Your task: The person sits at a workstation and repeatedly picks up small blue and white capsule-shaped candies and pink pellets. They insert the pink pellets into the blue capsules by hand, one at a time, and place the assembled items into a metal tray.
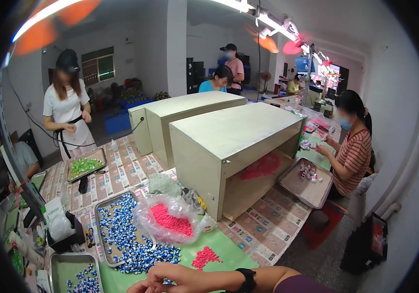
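Note:
My right hand (pixel 182 276) reaches in from the lower right, a black band on its wrist. Its fingers are bent and pressed together over the front of the green mat (pixel 241 256); whatever they hold is hidden. Of my left hand (pixel 139 287), only a small part shows at the lower edge, close to the right fingertips. Just beyond lie many small blue-and-white pieces (pixel 143 259), spilling from a metal tray (pixel 98 229). A small heap of pink pieces (pixel 205 257) rests on the mat, beyond my right wrist. Behind it sits an open clear plastic bag (pixel 143 219) of pink pieces (pixel 170 220).
A second metal tray (pixel 53 276) with blue-and-white pieces stands at the lower left, near a black box (pixel 75 234). Large cream cabinets (pixel 197 171) rise beyond the bag. Co-workers stand or sit around the table, one in a striped top (pixel 353 156) at right.

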`<state>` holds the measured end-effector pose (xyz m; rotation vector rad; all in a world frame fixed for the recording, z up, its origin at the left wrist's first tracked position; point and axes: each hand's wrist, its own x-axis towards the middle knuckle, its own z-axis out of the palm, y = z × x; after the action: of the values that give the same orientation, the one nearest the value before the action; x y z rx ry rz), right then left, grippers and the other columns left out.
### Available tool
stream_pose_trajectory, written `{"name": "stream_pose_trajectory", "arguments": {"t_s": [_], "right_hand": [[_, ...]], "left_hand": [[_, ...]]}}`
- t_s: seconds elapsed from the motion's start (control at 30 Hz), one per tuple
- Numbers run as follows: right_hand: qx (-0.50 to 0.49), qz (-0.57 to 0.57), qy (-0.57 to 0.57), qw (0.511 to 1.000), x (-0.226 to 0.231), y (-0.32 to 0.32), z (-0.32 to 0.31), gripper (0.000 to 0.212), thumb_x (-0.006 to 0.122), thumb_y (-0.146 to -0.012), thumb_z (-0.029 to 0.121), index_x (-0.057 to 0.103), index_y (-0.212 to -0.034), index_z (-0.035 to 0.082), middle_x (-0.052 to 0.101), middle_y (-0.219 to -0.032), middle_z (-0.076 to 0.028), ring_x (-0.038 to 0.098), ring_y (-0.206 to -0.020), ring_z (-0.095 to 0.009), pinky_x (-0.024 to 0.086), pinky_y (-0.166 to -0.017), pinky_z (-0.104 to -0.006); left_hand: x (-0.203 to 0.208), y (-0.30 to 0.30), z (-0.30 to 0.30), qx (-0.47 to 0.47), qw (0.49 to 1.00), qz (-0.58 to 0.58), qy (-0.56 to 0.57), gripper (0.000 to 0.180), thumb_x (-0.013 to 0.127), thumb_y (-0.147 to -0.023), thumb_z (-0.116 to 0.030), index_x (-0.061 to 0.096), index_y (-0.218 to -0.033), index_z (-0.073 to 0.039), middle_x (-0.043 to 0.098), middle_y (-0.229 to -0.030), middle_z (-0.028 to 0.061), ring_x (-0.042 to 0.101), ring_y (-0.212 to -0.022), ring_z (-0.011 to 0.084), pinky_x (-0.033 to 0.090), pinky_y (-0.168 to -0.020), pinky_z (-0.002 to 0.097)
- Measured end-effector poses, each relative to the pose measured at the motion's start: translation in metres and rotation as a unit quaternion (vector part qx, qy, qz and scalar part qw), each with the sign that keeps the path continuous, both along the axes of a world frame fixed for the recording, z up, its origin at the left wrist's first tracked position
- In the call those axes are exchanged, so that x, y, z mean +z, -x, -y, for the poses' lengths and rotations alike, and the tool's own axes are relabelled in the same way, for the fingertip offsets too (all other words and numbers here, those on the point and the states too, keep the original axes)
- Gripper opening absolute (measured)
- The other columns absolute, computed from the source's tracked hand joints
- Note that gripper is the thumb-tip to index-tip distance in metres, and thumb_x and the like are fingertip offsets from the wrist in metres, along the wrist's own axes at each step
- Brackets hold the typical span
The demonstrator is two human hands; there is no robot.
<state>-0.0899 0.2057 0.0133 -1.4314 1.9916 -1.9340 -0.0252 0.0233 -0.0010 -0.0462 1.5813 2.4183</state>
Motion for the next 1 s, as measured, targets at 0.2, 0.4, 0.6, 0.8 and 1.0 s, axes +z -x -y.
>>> {"name": "stream_pose_trajectory", "arguments": {"t_s": [0.2,0.4,0.6,0.8,1.0], "right_hand": [[-0.011,-0.001,0.019,1.0,0.004,-0.001,0.002,0.018,0.062,-0.082,-0.004,0.05,-0.093,0.004,0.052,-0.085,-0.007,0.055,-0.082,-0.023,0.044,-0.075,-0.0345],[-0.054,-0.123,0.024,0.991,0.01,-0.005,0.003,0.017,0.062,-0.083,-0.003,0.05,-0.09,0.006,0.06,-0.097,-0.008,0.058,-0.086,-0.029,0.044,-0.078,-0.0379],[-0.041,-0.1,0.005,0.994,0.012,-0.003,0.001,0.017,0.066,-0.084,-0.004,0.055,-0.092,0.004,0.063,-0.102,-0.01,0.062,-0.093,-0.026,0.05,-0.078,-0.0349],[-0.052,0.036,0.018,0.998,0.014,-0.011,0.004,0.01,0.063,-0.089,0.0,0.053,-0.089,0.004,0.06,-0.097,-0.009,0.059,-0.091,-0.023,0.048,-0.081,-0.0336],[-0.018,0.158,0.042,0.986,0.01,-0.012,0.004,0.013,0.062,-0.089,-0.002,0.051,-0.085,0.004,0.059,-0.096,-0.008,0.057,-0.093,-0.017,0.046,-0.084,-0.0304]], "left_hand": [[-0.005,0.0,0.0,0.031,0.999,-0.02,-0.024,0.015,0.059,-0.096,-0.012,0.062,-0.106,-0.001,0.064,-0.088,0.005,0.057,-0.07,0.0116,0.045,-0.061,0.0225],[-0.003,0.0,0.003,0.046,0.998,-0.04,-0.024,0.013,0.061,-0.096,-0.011,0.062,-0.105,-0.001,0.065,-0.088,0.0056,0.059,-0.072,0.0132,0.046,-0.063,0.025],[-0.008,0.0,0.004,0.045,0.994,-0.087,-0.037,0.014,0.063,-0.094,-0.011,0.062,-0.106,-0.003,0.064,-0.095,0.0055,0.059,-0.075,0.0134,0.047,-0.066,0.0265],[-0.009,0.005,-0.007,0.115,0.977,-0.171,-0.06,0.012,0.071,-0.087,-0.007,0.061,-0.092,-0.001,0.059,-0.088,0.0065,0.06,-0.073,0.0159,0.052,-0.056,0.0275],[-0.004,0.004,-0.008,0.113,0.982,-0.149,-0.016,0.009,0.07,-0.084,-0.001,0.061,-0.088,-0.001,0.058,-0.087,0.0077,0.06,-0.072,0.0188,0.05,-0.062,0.0298]]}}
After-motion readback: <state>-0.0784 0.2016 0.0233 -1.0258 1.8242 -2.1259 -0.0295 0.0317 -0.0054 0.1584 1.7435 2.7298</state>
